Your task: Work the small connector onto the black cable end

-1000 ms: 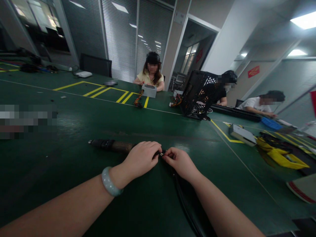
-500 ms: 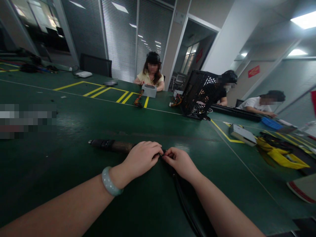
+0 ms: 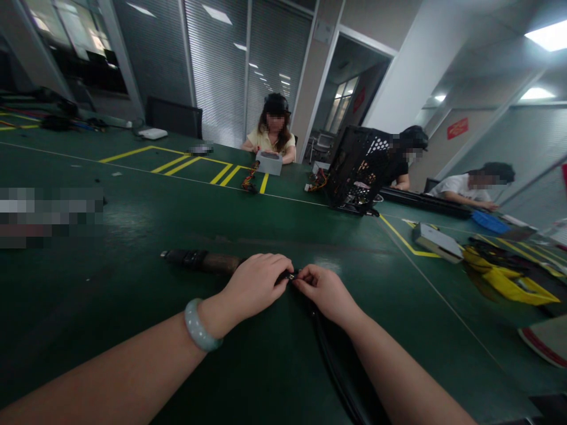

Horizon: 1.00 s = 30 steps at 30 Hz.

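Observation:
A dark, long-bodied electric screwdriver (image 3: 217, 263) lies on the green table, its metal tip pointing left. My left hand (image 3: 259, 277), with a pale green bangle at the wrist, is closed around its rear end. Just to the right, my right hand (image 3: 323, 292) pinches the end of a black cable (image 3: 330, 354), close against the left fingertips. A small shiny spot shows between the two hands; its detail is too small to make out. The cable runs down from there towards the bottom edge, beside my right forearm.
A black computer case (image 3: 354, 171) stands across the table, near a grey power supply (image 3: 269, 163) with wires and a person behind it. To the right are a metal box (image 3: 437, 242), a yellow bin (image 3: 518, 286) and a blue tray (image 3: 489, 222). Two more people sit beyond.
Both hands stay at the screwdriver's rear end. A little more of the shiny spot shows between the fingertips. The whole view has shifted slightly.

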Tool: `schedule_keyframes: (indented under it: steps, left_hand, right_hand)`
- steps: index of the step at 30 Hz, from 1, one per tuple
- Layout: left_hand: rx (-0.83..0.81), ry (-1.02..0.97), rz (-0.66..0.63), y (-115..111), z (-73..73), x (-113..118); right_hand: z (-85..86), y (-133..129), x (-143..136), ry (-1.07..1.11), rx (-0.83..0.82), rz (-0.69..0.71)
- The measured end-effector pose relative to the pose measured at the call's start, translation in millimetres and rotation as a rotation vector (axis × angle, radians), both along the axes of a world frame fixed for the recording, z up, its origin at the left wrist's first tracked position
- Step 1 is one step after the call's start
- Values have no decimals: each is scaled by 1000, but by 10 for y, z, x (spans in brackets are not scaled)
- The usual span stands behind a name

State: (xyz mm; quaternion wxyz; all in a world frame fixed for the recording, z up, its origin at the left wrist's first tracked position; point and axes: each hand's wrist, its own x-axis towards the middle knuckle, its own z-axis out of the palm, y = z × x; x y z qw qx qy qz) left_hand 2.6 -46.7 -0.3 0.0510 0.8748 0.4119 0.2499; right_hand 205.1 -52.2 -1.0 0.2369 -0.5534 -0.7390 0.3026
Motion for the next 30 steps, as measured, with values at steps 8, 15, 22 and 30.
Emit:
schedule_keyframes:
  steps: [8, 15, 22, 30]
  left_hand:
    - [-2, 7, 4, -5, 1, 6]
    - [11, 8, 9, 17, -17, -3]
    - [17, 12, 6, 37, -25, 5]
    - [-1, -10, -11, 12, 2, -1]
  right_hand:
    - [11, -3, 8, 0, 3, 2]
    - [-5, 0, 1, 20, -8, -5]
    - [-49, 21, 6, 13, -8, 4]
    - [-5, 8, 0, -1, -18, -5]
